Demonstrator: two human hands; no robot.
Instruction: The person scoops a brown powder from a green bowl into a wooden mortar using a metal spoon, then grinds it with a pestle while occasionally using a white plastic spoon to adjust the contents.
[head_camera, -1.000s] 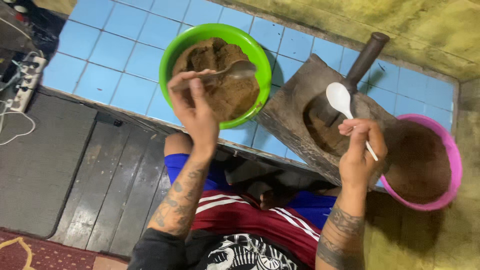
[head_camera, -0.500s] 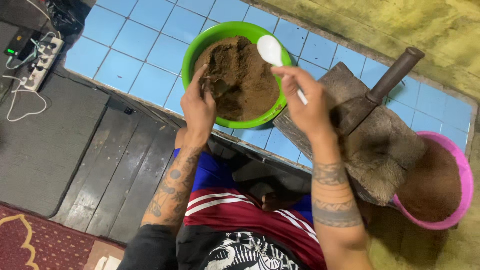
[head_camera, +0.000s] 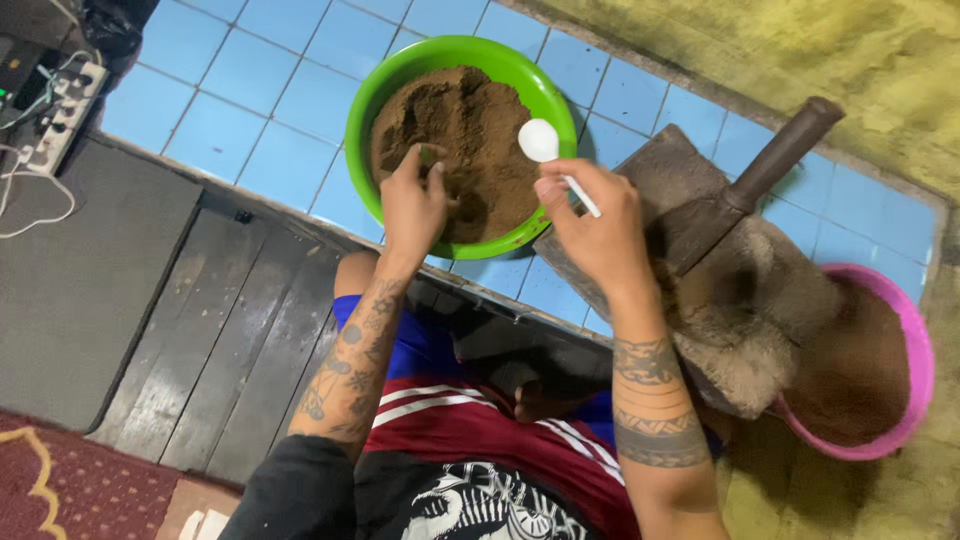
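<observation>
The white spoon (head_camera: 556, 160) has dropped lower since half a second ago: back then its bowl sat up near the far rim of the green bowl (head_camera: 395, 75), now it hangs over the right side of the brown powder (head_camera: 455, 130), just inside the rim. Its long axis runs on a diagonal, bowl end pointing up and left toward the middle of the powder, handle end running down and right into the right hand (head_camera: 590, 225), whose grip is pinched on the handle with thumb and fingers. The left hand (head_camera: 415, 205) has moved too: earlier it rested at the bowl's near-left edge, now its fingertips are down in the powder, curled (can't tell if it's actually got a pinch of the stuff or is just touching it). The green bowl sits on the blue tiled floor (head_camera: 250, 100). Just right of it is the stone grinding slab (head_camera: 740, 290) with a dark roller (head_camera: 770, 165) lying across it, pointing up and right. Beyond that, at the far right, a pink bowl (head_camera: 915, 350) holds more brown powder. Off at the top left there's a power strip (head_camera: 55, 110) with cables on the dark wooden boards.
</observation>
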